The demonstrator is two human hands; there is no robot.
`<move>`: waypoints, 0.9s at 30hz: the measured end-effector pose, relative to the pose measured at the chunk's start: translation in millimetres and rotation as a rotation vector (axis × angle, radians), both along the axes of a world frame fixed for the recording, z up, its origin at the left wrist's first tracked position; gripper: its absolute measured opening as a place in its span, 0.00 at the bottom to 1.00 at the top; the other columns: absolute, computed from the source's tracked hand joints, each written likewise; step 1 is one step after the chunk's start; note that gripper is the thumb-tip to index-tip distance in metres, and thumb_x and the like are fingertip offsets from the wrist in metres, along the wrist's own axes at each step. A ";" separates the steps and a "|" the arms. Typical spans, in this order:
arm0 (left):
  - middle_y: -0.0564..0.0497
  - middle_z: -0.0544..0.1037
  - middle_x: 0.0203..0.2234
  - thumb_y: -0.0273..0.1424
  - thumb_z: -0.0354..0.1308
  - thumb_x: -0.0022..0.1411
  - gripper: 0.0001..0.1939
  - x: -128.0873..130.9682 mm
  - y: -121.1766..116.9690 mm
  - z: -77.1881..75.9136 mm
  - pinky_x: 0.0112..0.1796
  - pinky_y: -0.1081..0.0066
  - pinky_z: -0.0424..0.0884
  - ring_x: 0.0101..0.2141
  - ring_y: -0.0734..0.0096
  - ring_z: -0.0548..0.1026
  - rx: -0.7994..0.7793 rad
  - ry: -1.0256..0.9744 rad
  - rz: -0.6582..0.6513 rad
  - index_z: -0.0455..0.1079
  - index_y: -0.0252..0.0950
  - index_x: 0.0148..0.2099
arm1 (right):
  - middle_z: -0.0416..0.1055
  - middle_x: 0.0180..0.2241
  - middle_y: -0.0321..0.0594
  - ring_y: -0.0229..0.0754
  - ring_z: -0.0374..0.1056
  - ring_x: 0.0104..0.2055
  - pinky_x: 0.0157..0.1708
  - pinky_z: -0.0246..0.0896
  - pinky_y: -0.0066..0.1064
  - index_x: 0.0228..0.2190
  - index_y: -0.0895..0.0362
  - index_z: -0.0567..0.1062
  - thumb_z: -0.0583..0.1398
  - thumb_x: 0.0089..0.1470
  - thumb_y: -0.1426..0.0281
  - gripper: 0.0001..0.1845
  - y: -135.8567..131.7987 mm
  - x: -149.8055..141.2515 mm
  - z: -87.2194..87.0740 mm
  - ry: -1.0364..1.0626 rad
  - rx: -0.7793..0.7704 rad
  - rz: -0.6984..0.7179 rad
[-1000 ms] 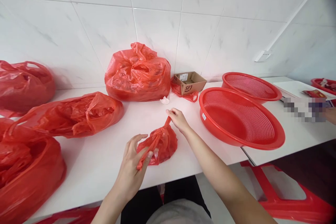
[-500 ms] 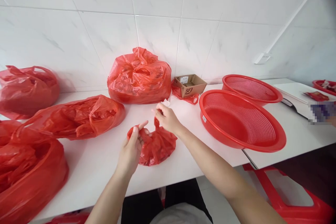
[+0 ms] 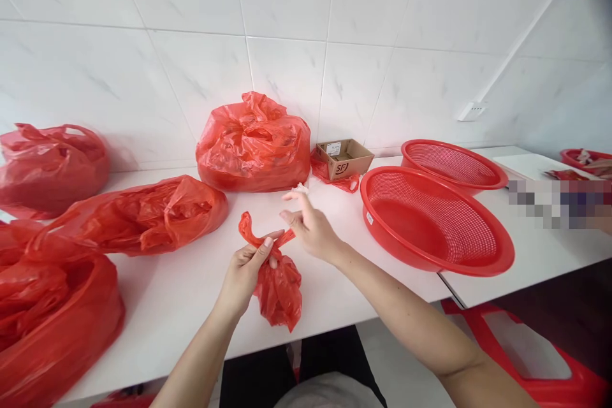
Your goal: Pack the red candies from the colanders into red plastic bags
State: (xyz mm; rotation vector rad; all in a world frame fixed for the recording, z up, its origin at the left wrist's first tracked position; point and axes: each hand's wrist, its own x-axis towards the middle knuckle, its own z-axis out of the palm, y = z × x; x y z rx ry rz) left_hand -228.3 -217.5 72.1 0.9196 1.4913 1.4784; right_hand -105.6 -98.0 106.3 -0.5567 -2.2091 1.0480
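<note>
A small red plastic bag hangs over the white table, its lower part bunched and puffed. My left hand is closed on the bag's twisted neck, the thumb pressed against the fingers. One loose handle end sticks up above that thumb. To the right, a thin strip of the bag stretches towards my right hand. The thumb and index finger of this hand are spread apart. Its other fingers are mostly hidden, so their contact with the strip is unclear.
Large red plastic bags stand at the back and along the left. A small cardboard box sits by the wall. Two red perforated baskets are on the right. Beyond them a co-worker's arm reaches in, partly pixelated. A red stool stands below.
The small bag's neck has been gathered and twisted, and its body now hangs narrower and lower. My right thumb and index finger have gone from pinching a handle to spread apart.
</note>
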 end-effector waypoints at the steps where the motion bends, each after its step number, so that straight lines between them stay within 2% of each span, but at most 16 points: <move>1: 0.51 0.75 0.24 0.49 0.58 0.59 0.25 0.0 -0.3 2.0 0.26 0.73 0.64 0.19 0.78 0.65 -0.004 -0.021 -0.022 0.69 0.33 0.22 | 0.54 0.17 0.24 0.35 0.54 0.20 0.28 0.50 0.28 0.49 0.54 0.60 0.52 0.64 0.61 0.15 -3.1 3.6 4.2 0.062 0.004 -0.064; 3: 0.47 0.78 0.28 0.48 0.59 0.59 0.22 -0.8 -1.2 6.8 0.33 0.70 0.70 0.25 0.71 0.72 0.003 -0.035 -0.058 0.74 0.33 0.27 | 0.49 0.17 0.22 0.34 0.49 0.18 0.25 0.47 0.27 0.46 0.52 0.60 0.54 0.62 0.64 0.12 -13.5 12.4 12.7 0.133 -0.020 -0.117; 6: 0.46 0.80 0.34 0.43 0.63 0.56 0.15 -6.7 -4.0 13.0 0.45 0.65 0.70 0.38 0.62 0.76 0.048 0.030 -0.064 0.79 0.36 0.37 | 0.47 0.16 0.22 0.33 0.46 0.18 0.24 0.46 0.25 0.42 0.51 0.60 0.54 0.60 0.67 0.08 -30.9 25.9 14.3 0.088 -0.126 -0.077; 9: 0.46 0.79 0.38 0.40 0.65 0.55 0.12 -15.5 -6.7 13.7 0.42 0.64 0.71 0.41 0.59 0.75 0.050 0.256 -0.035 0.79 0.40 0.39 | 0.54 0.17 0.23 0.33 0.51 0.19 0.25 0.51 0.25 0.40 0.51 0.62 0.55 0.58 0.69 0.08 -35.5 34.6 1.8 -0.075 -0.194 -0.010; 10: 0.45 0.79 0.36 0.38 0.64 0.54 0.10 -17.7 -7.1 12.9 0.39 0.63 0.71 0.39 0.58 0.74 0.064 0.362 -0.025 0.80 0.40 0.37 | 0.59 0.20 0.25 0.33 0.56 0.22 0.27 0.54 0.26 0.40 0.52 0.64 0.56 0.56 0.69 0.09 -33.2 35.6 -3.1 -0.109 -0.163 -0.015; 12: 0.45 0.79 0.31 0.32 0.63 0.53 0.07 -20.1 -6.8 11.4 0.34 0.62 0.70 0.37 0.56 0.72 0.135 0.567 -0.038 0.79 0.42 0.36 | 0.70 0.32 0.32 0.36 0.64 0.32 0.34 0.59 0.29 0.43 0.52 0.67 0.58 0.53 0.72 0.14 -25.2 34.5 -11.0 -0.104 -0.034 -0.048; 14: 0.46 0.79 0.29 0.27 0.60 0.53 0.09 -20.1 -5.3 11.2 0.33 0.61 0.70 0.36 0.56 0.71 0.213 0.716 -0.095 0.78 0.43 0.35 | 0.71 0.46 0.38 0.38 0.66 0.42 0.40 0.60 0.31 0.48 0.52 0.68 0.57 0.52 0.75 0.20 -17.1 29.6 -16.5 -0.049 0.050 -0.013; 15: 0.47 0.78 0.29 0.26 0.59 0.53 0.09 -19.6 -4.3 11.7 0.34 0.61 0.70 0.36 0.58 0.71 0.229 0.751 -0.124 0.77 0.43 0.36 | 0.70 0.49 0.39 0.38 0.66 0.44 0.41 0.60 0.31 0.49 0.51 0.69 0.56 0.53 0.76 0.21 -14.6 26.4 -19.1 -0.028 0.035 0.041; 16: 0.47 0.78 0.31 0.25 0.58 0.54 0.09 -18.9 -3.4 12.2 0.34 0.62 0.70 0.35 0.59 0.72 0.232 0.762 -0.141 0.76 0.42 0.36 | 0.71 0.48 0.39 0.38 0.67 0.44 0.40 0.61 0.31 0.49 0.52 0.69 0.55 0.54 0.77 0.20 -13.6 22.9 -22.1 -0.012 -0.016 0.101; 18: 0.48 0.77 0.33 0.27 0.57 0.55 0.07 -17.5 -1.8 12.2 0.33 0.64 0.70 0.34 0.63 0.73 0.218 0.761 -0.129 0.72 0.40 0.37 | 0.74 0.40 0.37 0.37 0.69 0.39 0.38 0.62 0.30 0.45 0.53 0.71 0.53 0.56 0.76 0.16 -17.0 16.6 -29.2 0.027 -0.152 0.167; 21: 0.50 0.76 0.32 0.27 0.56 0.57 0.06 -14.2 -0.2 6.7 0.32 0.68 0.70 0.33 0.65 0.74 0.220 0.820 0.013 0.67 0.39 0.39 | 0.72 0.32 0.34 0.35 0.69 0.33 0.36 0.64 0.30 0.43 0.55 0.69 0.55 0.56 0.74 0.12 -31.9 10.8 -40.4 0.098 -0.282 0.121; 24: 0.51 0.76 0.32 0.23 0.54 0.55 0.09 -8.7 0.7 -2.6 0.34 0.68 0.68 0.33 0.66 0.73 0.296 0.943 0.190 0.67 0.39 0.40 | 0.72 0.32 0.33 0.36 0.70 0.33 0.35 0.65 0.30 0.43 0.54 0.66 0.57 0.56 0.72 0.11 -45.6 8.6 -45.0 0.149 -0.360 0.069; 27: 0.51 0.74 0.35 0.23 0.55 0.57 0.10 -3.5 1.0 -8.0 0.36 0.69 0.68 0.36 0.67 0.73 0.385 0.917 0.227 0.67 0.39 0.42 | 0.72 0.29 0.33 0.37 0.71 0.30 0.31 0.66 0.30 0.38 0.54 0.64 0.60 0.56 0.67 0.10 -45.4 8.8 -41.9 0.190 -0.550 0.105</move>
